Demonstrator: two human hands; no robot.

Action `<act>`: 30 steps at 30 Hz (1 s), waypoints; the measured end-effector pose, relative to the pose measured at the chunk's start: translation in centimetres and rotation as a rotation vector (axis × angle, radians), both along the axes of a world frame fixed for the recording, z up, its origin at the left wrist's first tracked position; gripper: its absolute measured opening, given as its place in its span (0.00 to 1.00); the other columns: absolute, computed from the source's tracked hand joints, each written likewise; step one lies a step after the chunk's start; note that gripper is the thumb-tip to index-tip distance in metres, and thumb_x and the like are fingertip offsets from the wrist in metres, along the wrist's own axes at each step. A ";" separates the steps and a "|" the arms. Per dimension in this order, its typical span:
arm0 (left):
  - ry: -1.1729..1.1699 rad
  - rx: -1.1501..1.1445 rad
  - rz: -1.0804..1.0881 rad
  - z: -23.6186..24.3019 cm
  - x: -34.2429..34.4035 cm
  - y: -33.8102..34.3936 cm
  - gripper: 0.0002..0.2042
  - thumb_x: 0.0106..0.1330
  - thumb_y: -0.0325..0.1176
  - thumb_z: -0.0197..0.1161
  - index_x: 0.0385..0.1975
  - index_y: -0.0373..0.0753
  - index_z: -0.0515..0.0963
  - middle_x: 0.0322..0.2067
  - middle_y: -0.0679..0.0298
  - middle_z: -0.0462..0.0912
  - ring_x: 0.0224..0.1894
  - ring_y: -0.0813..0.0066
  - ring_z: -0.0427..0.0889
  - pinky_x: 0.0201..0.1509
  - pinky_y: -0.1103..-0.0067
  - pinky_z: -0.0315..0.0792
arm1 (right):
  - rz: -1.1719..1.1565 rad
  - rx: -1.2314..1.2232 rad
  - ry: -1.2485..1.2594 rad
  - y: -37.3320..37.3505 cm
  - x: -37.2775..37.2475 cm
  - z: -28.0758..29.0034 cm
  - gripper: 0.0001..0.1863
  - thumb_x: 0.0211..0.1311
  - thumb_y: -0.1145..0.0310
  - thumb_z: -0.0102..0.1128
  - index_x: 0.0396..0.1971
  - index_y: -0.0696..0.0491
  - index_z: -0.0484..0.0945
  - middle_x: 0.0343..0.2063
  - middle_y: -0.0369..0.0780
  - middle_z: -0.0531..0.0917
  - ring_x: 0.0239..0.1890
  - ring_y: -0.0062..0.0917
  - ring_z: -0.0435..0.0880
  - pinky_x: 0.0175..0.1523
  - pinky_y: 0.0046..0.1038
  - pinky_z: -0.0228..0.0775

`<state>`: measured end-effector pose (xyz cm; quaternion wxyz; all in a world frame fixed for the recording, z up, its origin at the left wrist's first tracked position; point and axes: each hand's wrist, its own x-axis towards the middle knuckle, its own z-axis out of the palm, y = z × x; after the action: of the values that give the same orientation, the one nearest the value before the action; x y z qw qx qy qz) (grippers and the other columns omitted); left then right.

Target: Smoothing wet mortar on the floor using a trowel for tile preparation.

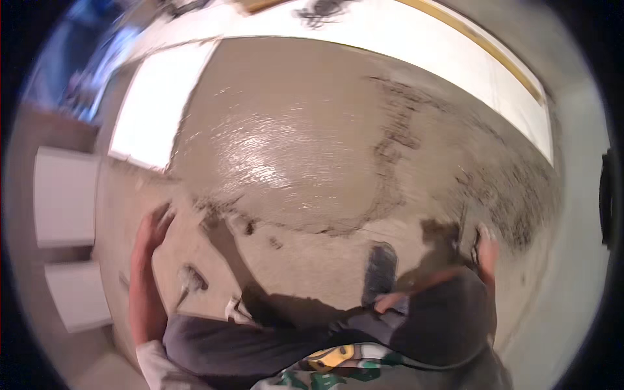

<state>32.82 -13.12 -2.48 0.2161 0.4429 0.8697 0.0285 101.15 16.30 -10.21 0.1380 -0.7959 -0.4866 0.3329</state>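
Observation:
My left hand (156,224) is held out over the floor at the left, fingers stretched and apart, with nothing seen in it. It is near the corner of a laid white tile (162,107) and the lumpy near edge of the wet grey mortar (292,130). At the right, my right hand (486,244) is closed round what looks like a trowel (467,227), its grey blade blurred, beside rough, ridged mortar. A mallet (192,278) with a grey head lies on the floor inside my left arm.
White tiles (377,32) border the mortar's far side, with a long yellowish strip (481,42) along them. A dark tangle (320,12) lies on top. Two pale slabs (67,198) stand at the left. A dark sandal (381,266) is by my leg; a pale wall (578,162) rises at right.

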 end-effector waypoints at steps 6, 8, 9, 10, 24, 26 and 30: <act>-0.076 0.094 0.178 0.7 -0.3 1.0 0.25 0.64 0.47 0.55 0.53 0.31 0.71 0.47 0.46 0.77 0.51 0.57 0.78 0.55 0.72 0.69 | 0.247 0.188 -0.447 0.6 5.9 -2.1 0.27 0.61 0.50 0.50 0.41 0.63 0.74 0.41 0.56 0.76 0.43 0.45 0.75 0.46 0.41 0.63; -0.075 0.104 0.206 0.8 -0.8 0.2 0.25 0.64 0.47 0.55 0.53 0.31 0.71 0.47 0.46 0.78 0.50 0.58 0.78 0.54 0.71 0.69 | 0.304 0.344 -0.434 2.0 4.4 -2.6 0.26 0.61 0.51 0.50 0.40 0.64 0.73 0.39 0.55 0.75 0.40 0.45 0.75 0.45 0.40 0.63; -0.085 0.121 0.223 0.7 -1.1 -0.4 0.25 0.64 0.47 0.55 0.53 0.31 0.71 0.47 0.47 0.78 0.50 0.58 0.78 0.54 0.72 0.69 | 0.407 0.302 -0.254 2.8 2.3 -1.7 0.25 0.61 0.51 0.51 0.39 0.63 0.73 0.36 0.53 0.75 0.37 0.42 0.74 0.43 0.39 0.62; -0.095 0.138 0.238 0.7 -1.3 -1.0 0.25 0.64 0.47 0.55 0.53 0.31 0.71 0.47 0.47 0.78 0.50 0.58 0.78 0.54 0.72 0.69 | 0.505 0.256 -0.074 3.4 0.0 -0.6 0.24 0.61 0.52 0.51 0.37 0.63 0.73 0.33 0.52 0.75 0.35 0.40 0.73 0.41 0.38 0.62; -0.111 0.106 0.372 -0.5 -2.8 -7.2 0.25 0.63 0.49 0.54 0.51 0.33 0.73 0.47 0.47 0.77 0.51 0.55 0.76 0.55 0.70 0.69 | 1.463 0.128 0.070 5.6 -36.6 5.3 0.28 0.53 0.47 0.58 0.29 0.62 0.69 0.23 0.46 0.72 0.28 0.29 0.70 0.36 0.35 0.64; -0.142 0.103 0.376 -1.3 -3.5 -8.3 0.25 0.63 0.49 0.54 0.51 0.33 0.73 0.47 0.47 0.77 0.52 0.54 0.76 0.55 0.70 0.69 | 1.528 0.178 0.084 4.9 -40.9 4.8 0.27 0.54 0.48 0.57 0.30 0.63 0.70 0.26 0.51 0.75 0.30 0.35 0.75 0.38 0.37 0.66; -0.130 0.107 0.369 -3.1 -4.1 -10.0 0.26 0.63 0.49 0.54 0.51 0.33 0.73 0.47 0.46 0.77 0.52 0.54 0.76 0.56 0.69 0.68 | 1.589 0.120 -0.064 1.9 -48.3 6.4 0.26 0.56 0.49 0.56 0.31 0.63 0.71 0.30 0.55 0.77 0.33 0.44 0.77 0.41 0.41 0.67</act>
<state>28.75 -23.09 -5.57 0.2393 0.2840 0.9175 0.1423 52.86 18.17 -3.81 -0.1119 -0.2113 -0.9292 0.2816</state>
